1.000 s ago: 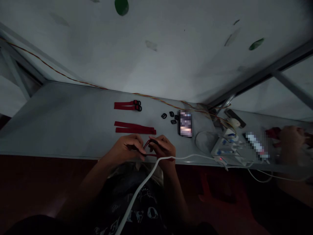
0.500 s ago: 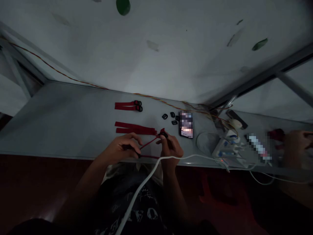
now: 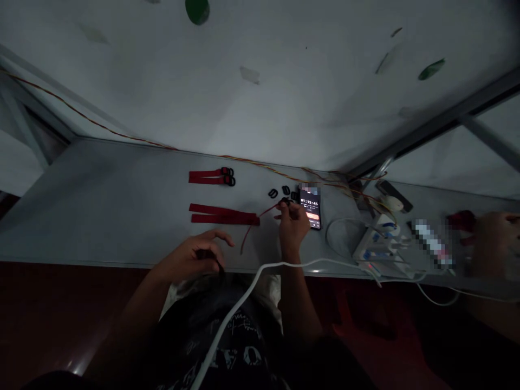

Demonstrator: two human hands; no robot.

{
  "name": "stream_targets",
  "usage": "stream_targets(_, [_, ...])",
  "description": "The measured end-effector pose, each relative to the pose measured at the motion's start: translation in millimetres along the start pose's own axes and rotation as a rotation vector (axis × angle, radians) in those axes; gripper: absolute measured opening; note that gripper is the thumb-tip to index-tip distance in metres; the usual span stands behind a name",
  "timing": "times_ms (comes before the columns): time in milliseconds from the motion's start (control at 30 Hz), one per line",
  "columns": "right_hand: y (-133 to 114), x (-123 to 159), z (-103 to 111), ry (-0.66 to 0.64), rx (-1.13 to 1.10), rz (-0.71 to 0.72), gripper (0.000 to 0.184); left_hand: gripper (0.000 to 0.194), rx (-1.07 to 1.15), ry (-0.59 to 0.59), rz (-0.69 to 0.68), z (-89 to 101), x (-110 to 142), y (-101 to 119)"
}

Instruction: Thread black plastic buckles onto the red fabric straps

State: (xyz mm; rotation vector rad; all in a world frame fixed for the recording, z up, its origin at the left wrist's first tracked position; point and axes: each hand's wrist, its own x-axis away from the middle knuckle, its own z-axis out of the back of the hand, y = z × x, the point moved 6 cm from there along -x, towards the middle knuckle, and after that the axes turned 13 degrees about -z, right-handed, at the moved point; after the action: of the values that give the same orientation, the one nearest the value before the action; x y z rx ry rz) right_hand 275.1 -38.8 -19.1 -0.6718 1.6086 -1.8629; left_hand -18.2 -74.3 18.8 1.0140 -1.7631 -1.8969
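My right hand (image 3: 291, 223) pinches a thin red strap (image 3: 260, 218) at a small black buckle (image 3: 285, 202), just left of a phone (image 3: 311, 208) showing a timer. The strap's free end hangs loose toward the table's front edge. My left hand (image 3: 194, 254) rests near that edge, fingers part curled, with a dark strip (image 3: 219, 265) under them; I cannot tell if it is held. Two flat red straps (image 3: 224, 214) lie ahead of it. Further back lie two red straps with black buckles (image 3: 212, 176) and several loose black buckles (image 3: 273, 193).
A thick white cable (image 3: 244, 287) crosses my lap and runs along the table's front edge to a power strip with plugs (image 3: 376, 249). Thin wire (image 3: 341, 238) lies coiled beside it. Another person's hand (image 3: 495, 244) works at the right, near red fabric (image 3: 461, 221).
My right hand has moved right and away from me, carrying the thin strap toward the phone. My left hand has let go of the strap and dropped back toward the table's front edge.
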Motion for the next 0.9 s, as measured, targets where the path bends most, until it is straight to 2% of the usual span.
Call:
stream_targets(133, [1.4,-31.1,12.4,0.102,-0.057,0.007,0.035,0.009,0.017,0.059,0.024,6.2,3.8,-3.9])
stream_targets(233, [-2.0,-48.8,15.8,0.102,-0.113,0.042,0.036,0.013,-0.095,0.142,0.074,8.6,-14.4,-13.7])
stream_targets(333, [-12.3,-56.7,20.9,0.088,-0.173,0.092,0.037,0.017,-0.282,0.193,0.066,9.3,-60.8,-24.9])
stream_targets(467, [-28.8,-50.4,39.2,0.138,-0.215,0.169,0.032,0.019,-0.454,0.278,-0.015,10.7,-143.9,-42.2])
stream_targets(533, [-31.2,-44.7,49.2,0.172,-0.228,0.175,0.029,0.02,-0.514,0.218,-0.01,2.6,-179.3,-55.3])
stream_targets(600, [-29.5,-39.7,55.2,0.181,-0.214,0.161,0.03,0.018,-0.62,0.153,-0.064,-10.6,-201.9,-62.0])
stream_targets(667, [-26.6,-34.9,56.3,0.168,-0.178,0.153,0.032,0.018,-0.653,0.128,-0.099,-25.2,-208.9,-65.2])
stream_targets(700, [-25.5,-32.3,55.0,0.153,-0.16,0.151,0.032,0.024,-0.616,0.116,-0.094,-32.7,-207.5,-66.4])
stream_targets(800, [-24.5,-24.6,45.1,0.076,-0.11,0.153,0.031,0.051,-0.306,0.011,-0.012,-59.0,-191.0,-69.1])
stream_targets(900, [-25.2,-18.6,32.2,0.001,-0.08,0.16,0.029,0.06,0.0,-0.05,0.039,-77.8,-168.8,-64.2])
